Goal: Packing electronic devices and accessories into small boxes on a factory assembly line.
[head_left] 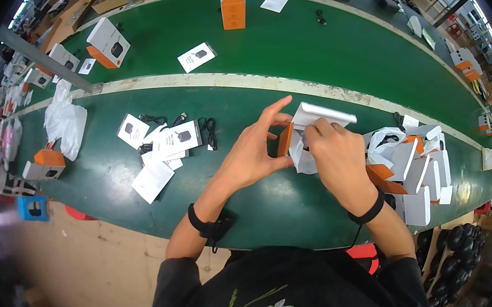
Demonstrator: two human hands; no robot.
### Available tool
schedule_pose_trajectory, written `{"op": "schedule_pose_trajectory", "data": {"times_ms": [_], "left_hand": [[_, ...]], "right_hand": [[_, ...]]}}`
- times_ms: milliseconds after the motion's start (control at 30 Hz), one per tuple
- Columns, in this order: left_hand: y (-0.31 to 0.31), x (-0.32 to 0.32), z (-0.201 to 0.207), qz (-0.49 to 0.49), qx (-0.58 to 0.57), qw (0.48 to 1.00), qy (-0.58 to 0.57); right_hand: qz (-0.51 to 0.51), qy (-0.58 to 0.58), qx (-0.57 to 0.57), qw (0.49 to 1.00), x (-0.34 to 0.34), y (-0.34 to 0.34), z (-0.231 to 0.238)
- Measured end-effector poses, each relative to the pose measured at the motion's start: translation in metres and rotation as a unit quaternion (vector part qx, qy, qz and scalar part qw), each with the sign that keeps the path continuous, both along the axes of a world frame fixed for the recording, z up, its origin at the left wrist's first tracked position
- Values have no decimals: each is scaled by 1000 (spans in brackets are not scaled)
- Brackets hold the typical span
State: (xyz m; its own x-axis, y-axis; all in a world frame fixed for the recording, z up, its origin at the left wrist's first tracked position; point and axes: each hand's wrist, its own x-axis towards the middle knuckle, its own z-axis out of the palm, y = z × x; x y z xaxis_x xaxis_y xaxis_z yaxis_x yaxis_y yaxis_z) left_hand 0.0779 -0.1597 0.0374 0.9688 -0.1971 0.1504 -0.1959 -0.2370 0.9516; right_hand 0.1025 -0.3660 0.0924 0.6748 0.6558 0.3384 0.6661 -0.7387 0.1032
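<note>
In front of me, an orange and white carton [284,140] stands with its white lid flap [323,115] raised. My left hand [254,146] grips the carton's left side, thumb below and fingers above, index finger stretched up. My right hand [337,155] is closed at the carton's mouth, its curled fingertips on a white plastic bag [303,158] that bulges out of it. What lies deeper in the carton is hidden by my fingers. Left of my hands lie several white leaflets [153,180] and coiled black cables [210,132].
At right, opened white and orange cartons [416,173] are heaped with plastic bags. A plastic bag [67,118] and a small carton [45,166] sit at left. Beyond a pale ledge [254,82], a green surface carries an orange box [233,11], a white-orange carton [108,42] and a leaflet [197,57].
</note>
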Motion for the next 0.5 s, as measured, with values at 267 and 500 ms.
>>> {"op": "schedule_pose_trajectory", "data": {"times_ms": [267, 500], "left_hand": [[41, -3, 18, -46, 187, 977, -94], [118, -4, 5, -33, 554, 815, -169]], "right_hand": [[-21, 22, 56, 998, 1, -10, -3], [-58, 18, 415, 908, -49, -45, -2]]}}
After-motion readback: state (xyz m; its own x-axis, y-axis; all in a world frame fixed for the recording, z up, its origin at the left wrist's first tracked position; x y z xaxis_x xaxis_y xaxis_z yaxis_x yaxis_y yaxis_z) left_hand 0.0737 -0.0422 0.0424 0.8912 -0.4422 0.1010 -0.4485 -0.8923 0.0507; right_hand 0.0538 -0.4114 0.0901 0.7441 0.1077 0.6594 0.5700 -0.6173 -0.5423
